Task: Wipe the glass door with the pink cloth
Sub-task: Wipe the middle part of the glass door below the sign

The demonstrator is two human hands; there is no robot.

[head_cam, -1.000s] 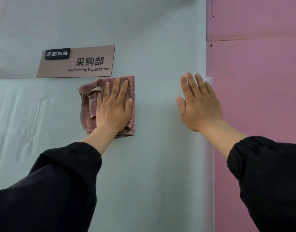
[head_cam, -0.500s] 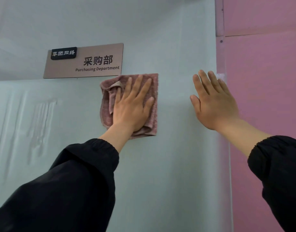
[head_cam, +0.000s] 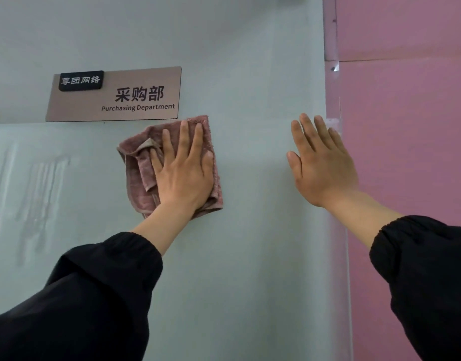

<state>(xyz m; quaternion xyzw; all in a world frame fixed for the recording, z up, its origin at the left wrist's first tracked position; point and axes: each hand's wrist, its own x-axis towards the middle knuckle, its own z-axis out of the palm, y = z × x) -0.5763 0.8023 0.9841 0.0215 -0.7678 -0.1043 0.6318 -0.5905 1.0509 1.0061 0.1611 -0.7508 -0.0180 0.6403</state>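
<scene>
Frosted glass, pale grey-green: the glass door (head_cam: 253, 269) fills most of the head view. Far left, faint vertical streak marks (head_cam: 39, 194) show on the pane, below a horizontal line where the tone changes. Upper left of centre, a brown sign plaque (head_cam: 135, 100) is fixed to the glass, reading "Purchasing Department" under Chinese characters; a small black tag (head_cam: 81, 80) sits on its top left corner. Left sleeve (head_cam: 81, 295), black with a gathered cuff, rises from the lower left corner. Pink cloth (head_cam: 137, 186) lies folded and bunched against the glass just under the plaque's lower right corner, its top edge close to the plaque; contact between them cannot be told. Left hand (head_cam: 185, 175) lies flat on the cloth, fingers straight and slightly spread, pointing up, pressing it to the pane; cloth shows past the hand on both sides. Bare glass separates the two hands. Right hand (head_cam: 320, 168) rests flat on the pane with fingers straight and holds nothing, fingertips near the door's right edge (head_cam: 332, 100). Beyond that edge, a pink wall (head_cam: 406, 152) with a horizontal seam high up. Right sleeve (head_cam: 427, 282), black, enters from the lower right.
</scene>
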